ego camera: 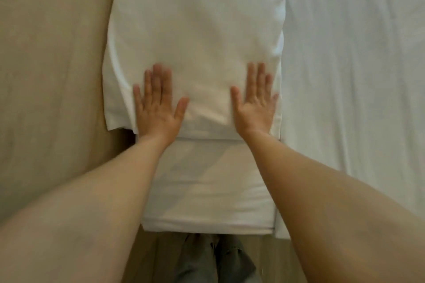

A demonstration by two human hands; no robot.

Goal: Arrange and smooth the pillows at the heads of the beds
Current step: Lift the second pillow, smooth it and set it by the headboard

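A white pillow [197,37] lies lengthwise in front of me, running from its near edge to the top of the view. Both my hands rest flat on its near end, palms down and fingers spread. My left hand [157,105] presses near the pillow's left side. My right hand [256,103] presses near its right side. Neither hand holds anything. The pillow's near edge overhangs the white mattress side [207,186] below my wrists.
A beige padded headboard or wall [50,64] fills the left. The white bed sheet [354,64] spreads to the right of the pillow. Below, my grey trousers [216,259] stand on a wooden floor at the bed's edge.
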